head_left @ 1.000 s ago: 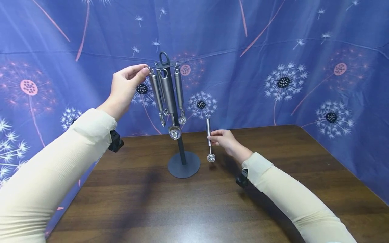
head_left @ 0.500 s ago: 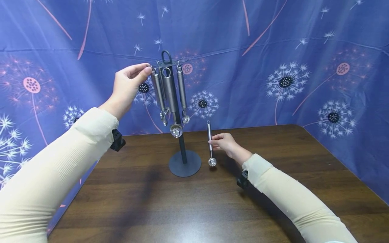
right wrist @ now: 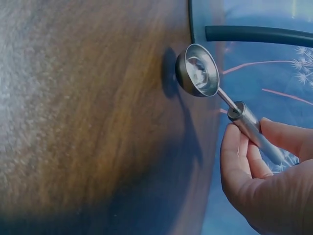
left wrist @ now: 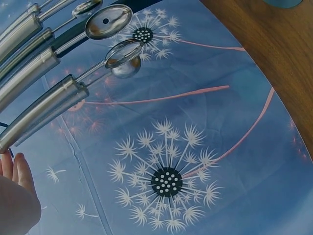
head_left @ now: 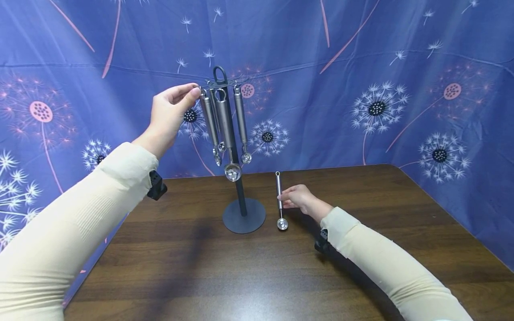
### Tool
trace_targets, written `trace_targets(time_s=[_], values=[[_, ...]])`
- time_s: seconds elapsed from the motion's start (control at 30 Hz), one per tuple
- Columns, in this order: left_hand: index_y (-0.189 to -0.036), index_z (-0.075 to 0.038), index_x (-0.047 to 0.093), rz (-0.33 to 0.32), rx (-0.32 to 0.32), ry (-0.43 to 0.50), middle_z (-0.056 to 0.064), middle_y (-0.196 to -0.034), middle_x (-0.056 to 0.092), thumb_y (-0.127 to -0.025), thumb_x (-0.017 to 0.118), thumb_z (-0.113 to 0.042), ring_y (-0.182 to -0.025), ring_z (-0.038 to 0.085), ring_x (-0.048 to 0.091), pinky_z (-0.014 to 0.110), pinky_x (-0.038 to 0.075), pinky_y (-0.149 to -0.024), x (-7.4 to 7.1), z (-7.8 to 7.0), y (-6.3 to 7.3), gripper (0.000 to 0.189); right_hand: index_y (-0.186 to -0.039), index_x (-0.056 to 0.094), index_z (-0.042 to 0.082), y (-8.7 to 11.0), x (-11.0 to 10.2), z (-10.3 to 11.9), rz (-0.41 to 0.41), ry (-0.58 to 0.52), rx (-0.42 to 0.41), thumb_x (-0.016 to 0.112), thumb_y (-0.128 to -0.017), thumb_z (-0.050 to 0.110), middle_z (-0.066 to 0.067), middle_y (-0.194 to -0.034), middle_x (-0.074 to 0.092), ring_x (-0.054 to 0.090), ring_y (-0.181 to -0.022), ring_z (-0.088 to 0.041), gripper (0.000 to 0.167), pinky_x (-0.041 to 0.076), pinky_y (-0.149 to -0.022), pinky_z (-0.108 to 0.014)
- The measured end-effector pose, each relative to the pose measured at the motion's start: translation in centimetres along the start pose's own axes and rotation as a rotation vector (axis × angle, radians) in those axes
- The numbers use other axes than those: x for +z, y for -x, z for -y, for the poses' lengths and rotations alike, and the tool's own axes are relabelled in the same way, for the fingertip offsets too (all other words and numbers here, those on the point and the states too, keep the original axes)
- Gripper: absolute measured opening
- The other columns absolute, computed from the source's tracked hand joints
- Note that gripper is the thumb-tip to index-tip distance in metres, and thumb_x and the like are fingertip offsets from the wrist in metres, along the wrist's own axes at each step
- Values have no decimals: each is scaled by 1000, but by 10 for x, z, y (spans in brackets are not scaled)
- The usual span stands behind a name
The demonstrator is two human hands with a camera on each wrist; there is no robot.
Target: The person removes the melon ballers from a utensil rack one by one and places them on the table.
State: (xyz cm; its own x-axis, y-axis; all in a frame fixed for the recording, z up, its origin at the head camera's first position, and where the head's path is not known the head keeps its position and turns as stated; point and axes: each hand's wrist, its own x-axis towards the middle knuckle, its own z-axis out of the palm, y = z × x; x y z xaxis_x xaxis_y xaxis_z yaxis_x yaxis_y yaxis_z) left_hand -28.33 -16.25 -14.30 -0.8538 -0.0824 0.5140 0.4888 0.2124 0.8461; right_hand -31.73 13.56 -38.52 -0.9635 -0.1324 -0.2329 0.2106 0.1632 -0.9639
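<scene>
A black utensil stand [head_left: 241, 191] with a ring top and round base [head_left: 244, 216] stands on the table. Several steel melon ballers [head_left: 225, 125] hang by their handle ends from its hooks, bowls down. My left hand [head_left: 170, 111] pinches at the left side of the stand's top, by the end of the leftmost handle; the exact spot under the fingertips is hidden. Right of the stand, my right hand [head_left: 298, 198] holds another steel melon baller [head_left: 279, 196] by its handle between thumb and fingers. Its round bowl [right wrist: 198, 71] points down, close above the table or touching it; I cannot tell which.
The brown wooden table [head_left: 225, 276] reaches back to a blue cloth [head_left: 313, 120] with a dandelion print. The cloth also covers the left and right sides. Black cameras [head_left: 156, 185] sit on both wrists.
My right hand has lowered the melon baller toward the table and slightly right. The left hand keeps its place at the stand's top; the view has shifted a little.
</scene>
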Motion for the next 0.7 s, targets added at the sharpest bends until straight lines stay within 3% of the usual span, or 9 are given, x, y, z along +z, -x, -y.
trace_targets(time_s=[0.3, 0.7], values=[[-125, -8, 64, -1, -3, -38, -4, -111, 70, -89, 71, -32, -100, 7, 64, 27, 46, -102, 0, -1, 2, 44, -109, 56, -15, -2, 5, -9, 11, 17, 34, 63, -89, -3, -3, -73, 63, 63, -62, -9, 24, 60, -67, -26], [-123, -5, 65, -3, 2, 49, -6, -104, 71, -88, 73, -27, -102, 10, 65, 27, 47, -101, -1, 1, 1, 42, -99, 53, -7, -7, 8, -18, 7, -25, 134, 65, -86, -6, -6, -67, 62, 64, -57, -9, 18, 60, -64, -25]])
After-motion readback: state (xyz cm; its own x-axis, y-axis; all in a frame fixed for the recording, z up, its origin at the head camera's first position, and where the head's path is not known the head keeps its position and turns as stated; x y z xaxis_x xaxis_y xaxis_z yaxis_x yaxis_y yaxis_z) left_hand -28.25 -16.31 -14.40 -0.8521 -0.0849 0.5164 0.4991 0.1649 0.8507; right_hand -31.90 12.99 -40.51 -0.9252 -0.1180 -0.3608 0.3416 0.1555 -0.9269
